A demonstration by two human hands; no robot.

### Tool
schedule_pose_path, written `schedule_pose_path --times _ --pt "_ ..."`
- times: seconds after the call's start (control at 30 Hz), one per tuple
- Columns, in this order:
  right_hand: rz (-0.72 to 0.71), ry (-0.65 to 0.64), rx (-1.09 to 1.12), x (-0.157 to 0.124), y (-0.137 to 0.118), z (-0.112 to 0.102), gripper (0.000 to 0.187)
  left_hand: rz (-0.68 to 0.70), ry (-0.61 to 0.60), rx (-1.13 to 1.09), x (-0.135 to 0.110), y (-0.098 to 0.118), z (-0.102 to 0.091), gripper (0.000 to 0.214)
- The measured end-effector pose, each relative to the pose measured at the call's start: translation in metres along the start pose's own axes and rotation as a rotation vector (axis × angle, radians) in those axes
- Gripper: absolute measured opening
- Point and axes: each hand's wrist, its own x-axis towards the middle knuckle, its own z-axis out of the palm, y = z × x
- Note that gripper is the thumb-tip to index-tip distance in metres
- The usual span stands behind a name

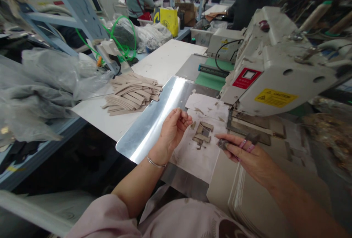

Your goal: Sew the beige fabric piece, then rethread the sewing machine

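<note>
My left hand (176, 130) is raised above the shiny metal plate's right edge, thumb and fingers pinched together; whatever they may hold is too small to make out. My right hand (244, 153) is closed on what look like small scissors (243, 143) with pink loops around the fingers; their blades are mostly hidden. Between the hands, a metal fitting (202, 132) with cut-outs and brownish edges sits on a pale, stained sheet (192, 157). A stack of beige panels (224, 190) lies below my right hand.
A large white sewing machine (264, 62) stands at right, its clamp (253, 126) low beside my right hand. Beige strips (134, 95) are piled left of the metal plate (154, 121). Plastic-wrapped bundles (49, 80) lie far left. Two people work in the background.
</note>
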Motion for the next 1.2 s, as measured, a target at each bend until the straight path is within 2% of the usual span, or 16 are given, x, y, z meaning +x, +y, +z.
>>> schedule_pose_path --times 0.1,0.17,0.27,0.33,0.4,0.47,0.53,0.57,0.63,0.67,0.7,0.8,0.87,1.03,1.1,1.2 --pt "-0.033 0.131 0.076 0.003 -0.005 -0.002 0.048 -0.042 -0.096 -0.051 -0.015 0.003 0.0 0.036" --pt "-0.066 0.197 0.135 0.005 -0.008 -0.004 0.046 -0.159 -0.234 -0.031 -0.033 -0.001 0.003 0.037" --pt "-0.105 0.254 0.228 0.006 -0.01 -0.005 0.041 -0.417 -0.496 0.168 -0.06 -0.023 0.009 0.032" --pt "-0.107 0.256 0.278 0.004 -0.012 -0.003 0.038 -0.503 -0.587 0.359 -0.065 -0.044 0.01 0.037" --pt "-0.107 0.235 0.296 0.0 -0.015 0.0 0.036 -0.415 -0.52 0.525 -0.061 -0.061 0.009 0.042" --pt "-0.112 0.215 0.286 -0.004 -0.017 0.0 0.033 -0.233 -0.363 0.636 -0.054 -0.068 0.007 0.042" --pt "-0.123 0.216 0.278 -0.007 -0.021 -0.003 0.032 -0.139 -0.393 0.74 -0.054 -0.059 0.011 0.035" --pt "-0.126 0.22 0.279 -0.009 -0.023 -0.006 0.031 -0.149 -0.553 0.8 -0.057 -0.048 0.015 0.03" --pt "-0.128 0.214 0.29 -0.011 -0.026 -0.014 0.032 -0.181 -1.053 0.914 -0.065 -0.02 0.026 0.021" --pt "-0.124 0.2 0.3 -0.012 -0.029 -0.018 0.032 -0.125 -1.215 0.967 -0.068 -0.005 0.031 0.018" --pt "-0.117 0.178 0.312 -0.014 -0.031 -0.021 0.033 -0.034 -1.237 1.014 -0.069 0.011 0.036 0.019" --pt "-0.09 0.074 0.351 -0.019 -0.037 -0.025 0.035 0.331 -0.863 1.042 -0.064 0.046 0.047 0.026" --pt "-0.065 -0.004 0.352 -0.022 -0.041 -0.02 0.039 0.535 -0.748 1.044 -0.058 0.056 0.053 0.013" --pt "-0.023 -0.113 0.318 -0.019 -0.046 0.012 0.04 0.755 -1.101 1.246 -0.051 0.05 0.073 0.033" --pt "-0.026 -0.136 0.322 -0.015 -0.046 0.027 0.043 0.795 -1.111 1.314 -0.052 0.047 0.075 0.028" --pt "-0.032 -0.183 0.305 -0.011 -0.04 0.047 0.041 0.813 -0.97 1.408 -0.054 0.05 0.063 0.02"
